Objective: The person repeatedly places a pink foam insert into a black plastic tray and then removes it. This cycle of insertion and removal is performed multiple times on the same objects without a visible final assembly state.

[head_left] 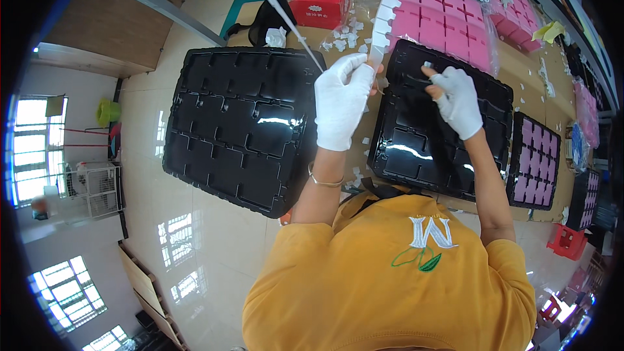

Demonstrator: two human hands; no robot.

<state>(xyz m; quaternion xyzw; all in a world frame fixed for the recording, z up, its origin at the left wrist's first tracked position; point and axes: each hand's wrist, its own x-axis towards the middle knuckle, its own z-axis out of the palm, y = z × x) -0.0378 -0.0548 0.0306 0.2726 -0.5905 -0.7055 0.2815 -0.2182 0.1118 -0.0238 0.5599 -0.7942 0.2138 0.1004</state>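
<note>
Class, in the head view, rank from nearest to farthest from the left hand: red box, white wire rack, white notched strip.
1. White notched strip, at the left hand.
2. Red box, ahead, slightly left.
3. White wire rack, far left.

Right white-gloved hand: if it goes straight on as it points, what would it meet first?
Past the black plastic tray below, probably the long white notched strip; depth is unclear.

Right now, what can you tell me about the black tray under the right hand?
The black tray is roughly rectangular with rounded corners, glossy with bright reflections, and looks like moulded plastic. Raised ridges mark out shallow sections. It lies on the brown table, in front of the person. The right hand is over it; whether they touch is unclear.
</note>
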